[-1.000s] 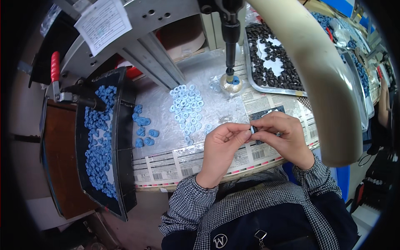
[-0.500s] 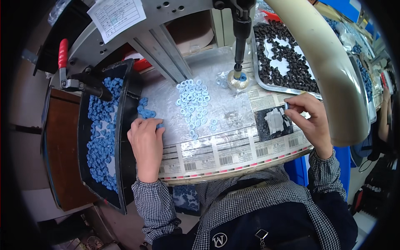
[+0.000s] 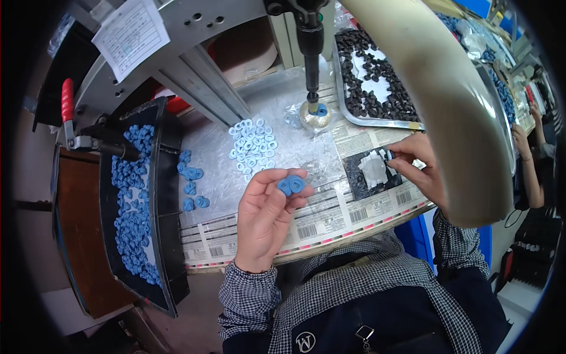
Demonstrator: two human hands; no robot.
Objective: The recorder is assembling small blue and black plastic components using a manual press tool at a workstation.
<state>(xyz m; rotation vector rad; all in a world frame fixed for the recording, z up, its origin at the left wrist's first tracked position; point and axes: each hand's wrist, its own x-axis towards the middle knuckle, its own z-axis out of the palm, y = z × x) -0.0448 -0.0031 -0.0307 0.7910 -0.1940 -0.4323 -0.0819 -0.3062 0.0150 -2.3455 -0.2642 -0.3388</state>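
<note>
While the press column [image 3: 311,53] stands over the bench, both hands work well apart.
Black tray [image 3: 137,206] of blue parts lies left; pale rings [image 3: 252,147] cluster mid-bench. Left hand [image 3: 265,215], palm up, pinches two blue caps [image 3: 291,185] in its fingertips. Right hand [image 3: 420,165] nips a small dark piece [image 3: 388,155] above a dark pad [image 3: 371,172].

Round worktable [image 3: 330,227] w/ paper strips; grey press frame [image 3: 194,23] behind.

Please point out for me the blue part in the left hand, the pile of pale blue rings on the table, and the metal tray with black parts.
blue part [image 3: 291,185]: head view, middle of its face.
pale blue rings [image 3: 252,143]: head view, centre of the pile.
metal tray [image 3: 377,124]: head view, its near rim.
</note>
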